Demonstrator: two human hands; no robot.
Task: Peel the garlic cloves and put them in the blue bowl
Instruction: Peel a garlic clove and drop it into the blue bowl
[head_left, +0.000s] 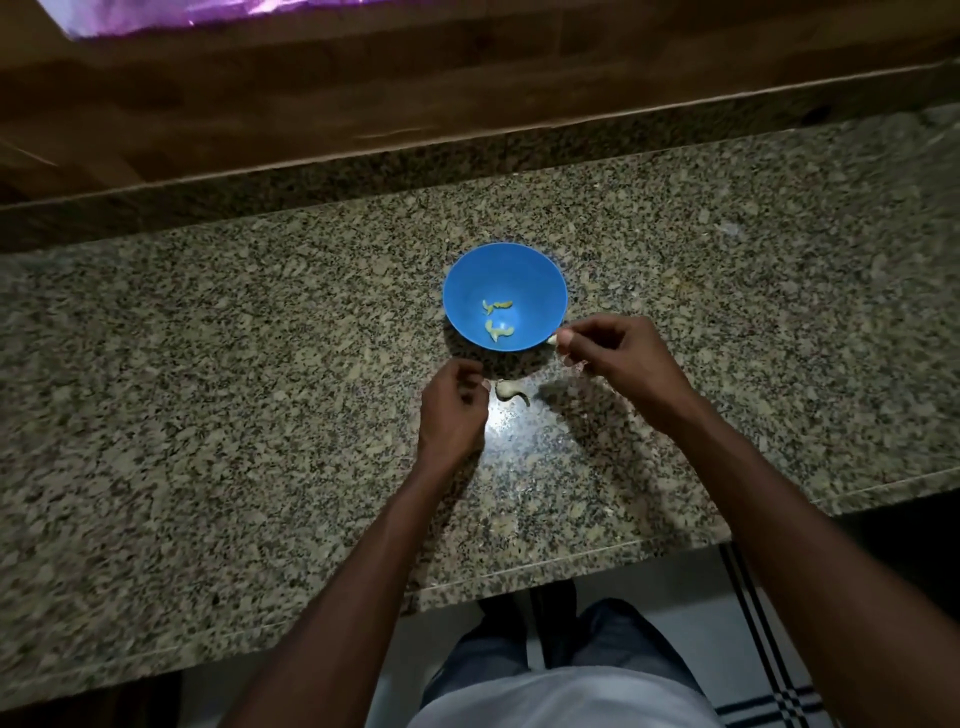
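Holding a garlic clove (552, 340) at the rim of the blue bowl (540, 280), you stand over the granite desk (208, 364).

Your right hand (618, 358) pinches the pale clove between thumb and fingertips, right at the bowl's near right edge, touching or almost touching the rim; you cannot tell which from this angle. Your left hand (454, 405) hovers just in front of the bowl with its fingers curled inward, and whether it holds anything cannot be told. Just to its right, a pale scrap of garlic or skin (511, 392) lies on the desk beside a bright glare patch. Inside the bowl, 2 small clusters of yellowish peeled cloves (498, 318) sit on the bottom, near each other. The bowl stands upright near the middle of the desk.
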